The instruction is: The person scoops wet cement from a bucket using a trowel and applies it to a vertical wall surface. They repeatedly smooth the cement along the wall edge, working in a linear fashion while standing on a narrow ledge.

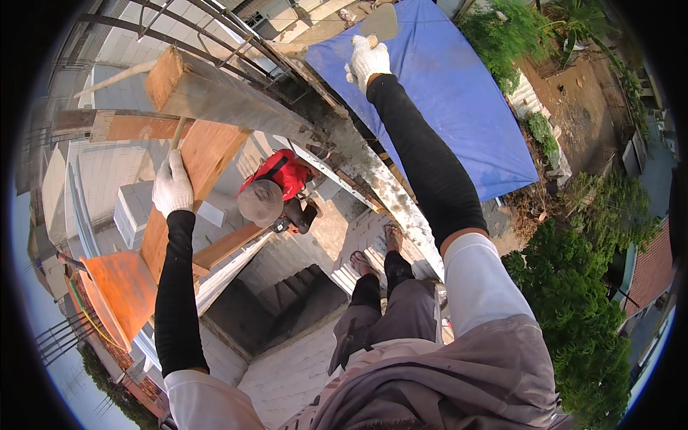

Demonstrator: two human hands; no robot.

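My right hand, in a white knitted glove, is stretched far ahead and closed round the wooden handle of a trowel. The trowel's broad grey blade points away from me, above the far edge of a blue tarp. To the left, my gloved left hand is closed against the edge of a wooden plank. A thin wooden stick rises just beyond its fingers. Whether that hand grips the stick or the plank is hidden.
A thick wooden beam and steel bars lie ahead. Below crouches a person in red with a cap. My feet stand on a narrow block wall, beside a dark opening. An orange tub is at left.
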